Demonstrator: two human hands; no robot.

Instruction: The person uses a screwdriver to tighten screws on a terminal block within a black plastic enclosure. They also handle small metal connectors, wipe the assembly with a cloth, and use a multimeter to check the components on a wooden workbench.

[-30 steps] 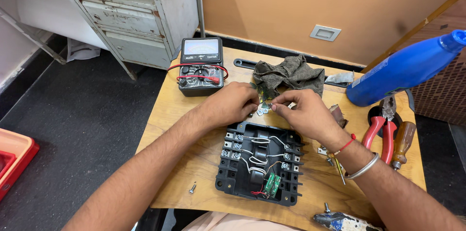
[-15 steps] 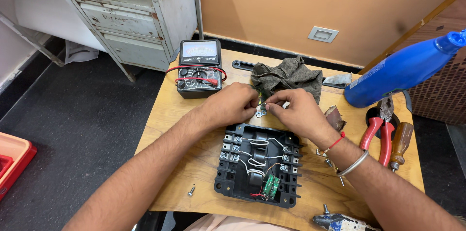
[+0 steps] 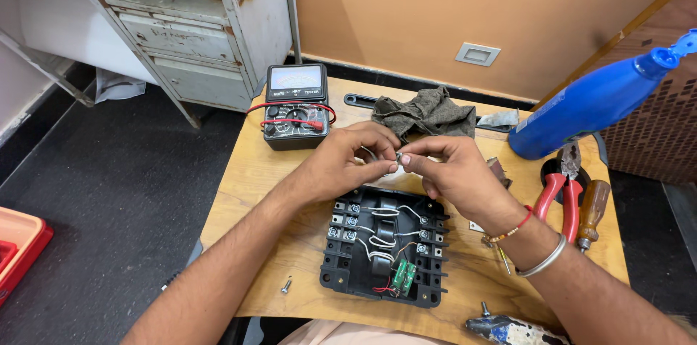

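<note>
My left hand (image 3: 347,160) and my right hand (image 3: 448,169) meet above the small wooden table (image 3: 250,178), fingertips pinched together on one tiny metal part (image 3: 398,158); a thin white wire shows by my left fingers. Just below them lies an open black electrical housing (image 3: 384,245) with rows of screw terminals, white wires and a small green circuit board. A red thread and a metal bangle circle my right wrist.
An analog multimeter (image 3: 294,106) with red leads stands at the back left. Behind my hands lies a grey rag (image 3: 426,113). At right are a blue spray bottle (image 3: 595,100), red-handled pliers (image 3: 560,189) and a wooden-handled screwdriver (image 3: 591,212). A loose screw (image 3: 286,286) lies front left.
Both hands have lifted slightly off the housing and drawn closer, fingertips now pinching the small part between them.
</note>
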